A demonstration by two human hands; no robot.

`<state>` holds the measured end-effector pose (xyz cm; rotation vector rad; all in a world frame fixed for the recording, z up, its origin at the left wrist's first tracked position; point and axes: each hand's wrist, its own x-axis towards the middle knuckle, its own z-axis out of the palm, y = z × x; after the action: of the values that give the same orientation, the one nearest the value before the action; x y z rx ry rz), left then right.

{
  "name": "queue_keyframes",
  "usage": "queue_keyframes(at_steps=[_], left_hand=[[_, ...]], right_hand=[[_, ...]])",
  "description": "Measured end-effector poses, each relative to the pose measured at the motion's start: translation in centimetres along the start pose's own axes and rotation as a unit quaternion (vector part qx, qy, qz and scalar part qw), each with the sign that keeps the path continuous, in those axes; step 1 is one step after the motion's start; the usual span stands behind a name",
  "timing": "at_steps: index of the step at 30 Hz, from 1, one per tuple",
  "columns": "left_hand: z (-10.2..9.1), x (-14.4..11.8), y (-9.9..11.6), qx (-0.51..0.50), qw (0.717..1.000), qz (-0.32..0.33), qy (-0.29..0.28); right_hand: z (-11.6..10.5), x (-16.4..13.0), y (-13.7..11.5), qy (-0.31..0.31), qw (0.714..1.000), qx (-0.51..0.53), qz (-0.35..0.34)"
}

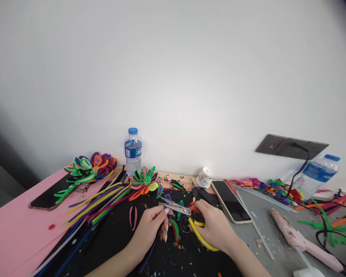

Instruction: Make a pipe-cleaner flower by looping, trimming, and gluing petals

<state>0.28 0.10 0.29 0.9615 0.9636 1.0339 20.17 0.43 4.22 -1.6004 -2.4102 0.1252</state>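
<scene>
- Centrally, the right hand (216, 229) is closed around the yellow handles of a pair of pliers (190, 215), whose metal jaws point toward ten o'clock over the black mat (115, 238)
- The left hand (150, 227) pinches something small between thumb and fingers right at the tips of those jaws; what it pinches is too small to tell
- Just below the pliers, at six o'clock from the jaws, lies a small bent piece of green and red pipe cleaner (175, 231)
- At nine o'clock from the left hand a pink loop of pipe cleaner (133, 217) rests on the mat, apart from the fingers
- A fan of loose pipe cleaners (103, 202) in yellow, purple and green spreads at ten o'clock, with a finished pipe-cleaner flower (144, 181) at its upper end
- A second flower (86, 169) lies on pink paper (14, 231) beside a dark phone (47, 198)
- A water bottle (133, 152) stands upright against the wall at twelve o'clock
- At two o'clock from the right hand another phone (230, 202) lies flat on the grey tabletop (265, 231), and a pink glue gun (300, 240) lies at three o'clock
</scene>
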Motion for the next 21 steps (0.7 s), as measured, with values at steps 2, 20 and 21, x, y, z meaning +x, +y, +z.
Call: queue_keyframes(at_steps=[2,20,21], left_hand=[[-0.06,0.09,-0.12,0.003,1.000,0.006,-0.003],[-0.61,0.29,-0.15,0.028,0.999,0.022,0.020],[-0.57,0.27,-0.08,0.027,0.999,0.018,0.020]], right_hand=[[0.01,0.00,0.10,0.012,1.000,-0.014,-0.006],[0.38,0.05,0.76,0.044,0.999,-0.018,-0.023],[0.41,0.06,0.79,0.042,0.999,-0.020,-0.021]])
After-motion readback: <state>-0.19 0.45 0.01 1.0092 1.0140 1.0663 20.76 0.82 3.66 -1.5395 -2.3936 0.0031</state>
